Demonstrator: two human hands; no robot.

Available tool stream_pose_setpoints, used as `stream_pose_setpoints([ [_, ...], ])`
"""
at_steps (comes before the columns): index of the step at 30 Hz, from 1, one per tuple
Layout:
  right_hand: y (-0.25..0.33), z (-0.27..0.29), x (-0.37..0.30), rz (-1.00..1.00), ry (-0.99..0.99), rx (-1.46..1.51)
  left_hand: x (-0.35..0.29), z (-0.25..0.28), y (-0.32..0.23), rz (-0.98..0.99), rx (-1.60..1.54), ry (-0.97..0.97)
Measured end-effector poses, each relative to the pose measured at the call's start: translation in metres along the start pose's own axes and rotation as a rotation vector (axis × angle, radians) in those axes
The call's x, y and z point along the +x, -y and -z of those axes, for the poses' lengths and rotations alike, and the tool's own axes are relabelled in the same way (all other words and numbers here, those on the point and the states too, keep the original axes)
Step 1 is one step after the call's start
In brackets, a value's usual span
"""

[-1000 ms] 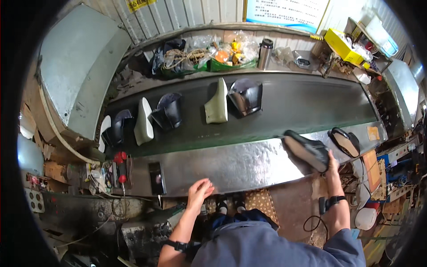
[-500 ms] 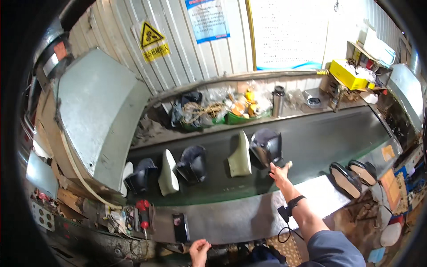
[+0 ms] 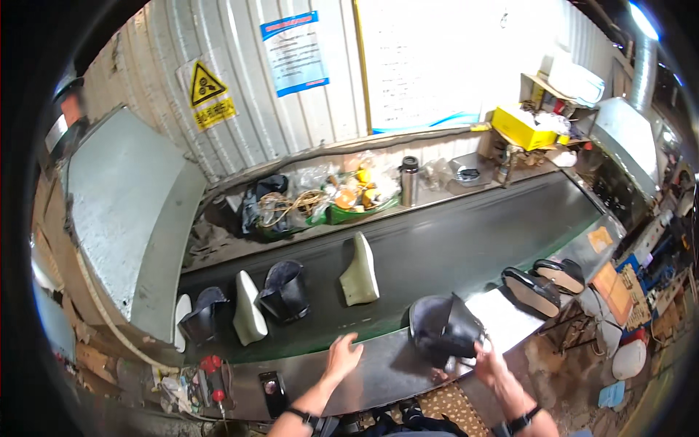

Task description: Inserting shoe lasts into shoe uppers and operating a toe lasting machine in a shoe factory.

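My right hand [image 3: 492, 364] grips the edge of a black shoe upper [image 3: 443, 328], tilted above the metal ledge [image 3: 386, 371] at the front of the belt. Over the ledge's rear edge, my left hand [image 3: 345, 355] has its fingers apart and holds nothing. A pale wedge sole [image 3: 360, 271] stands on the dark belt [image 3: 466, 237] beyond it. Farther left on the belt are two more black uppers, one larger [image 3: 285, 290] and one smaller [image 3: 204, 315], each beside a pale wedge sole, such as this one [image 3: 248, 309].
A pair of black shoes [image 3: 531, 291] lies at the right by a white sheet [image 3: 502, 317]. On the ledge's left are a phone [image 3: 273, 394] and a red-handled tool [image 3: 215, 382]. Bags of scraps [image 3: 364, 204] and a flask [image 3: 409, 180] line the back. A metal hood [image 3: 120, 218] flanks the belt.
My right hand has taken the black upper off the belt and brought it nearer, over the ledge. My left hand has moved forward and opened out. The view has shifted right.
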State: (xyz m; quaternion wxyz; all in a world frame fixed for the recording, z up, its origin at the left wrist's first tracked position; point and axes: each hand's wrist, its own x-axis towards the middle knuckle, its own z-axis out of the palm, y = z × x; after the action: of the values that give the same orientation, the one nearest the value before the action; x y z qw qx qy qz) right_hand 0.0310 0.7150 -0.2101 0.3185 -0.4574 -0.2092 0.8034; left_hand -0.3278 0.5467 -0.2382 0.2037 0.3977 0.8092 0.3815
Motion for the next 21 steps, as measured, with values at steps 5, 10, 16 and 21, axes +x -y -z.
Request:
stream_pose_setpoints([
  [5, -0.052, 0.024, -0.124, 0.040, -0.133, 0.014, 0.124, -0.068, -0.034, 0.359, 0.050, -0.034],
  [10, -0.065, 0.032, -0.178, 0.018, -0.145, 0.164, 0.161, -0.106, -0.040, 0.491, 0.322, -0.310],
  [16, -0.074, 0.050, -0.158, 0.098, -0.302, 0.201, 0.136, -0.059, -0.052, 0.457, 0.382, -0.103],
  [21, -0.040, 0.037, -0.133, 0.141, -0.148, 0.273, 0.049, 0.015, -0.065, -0.446, 0.812, -0.032],
])
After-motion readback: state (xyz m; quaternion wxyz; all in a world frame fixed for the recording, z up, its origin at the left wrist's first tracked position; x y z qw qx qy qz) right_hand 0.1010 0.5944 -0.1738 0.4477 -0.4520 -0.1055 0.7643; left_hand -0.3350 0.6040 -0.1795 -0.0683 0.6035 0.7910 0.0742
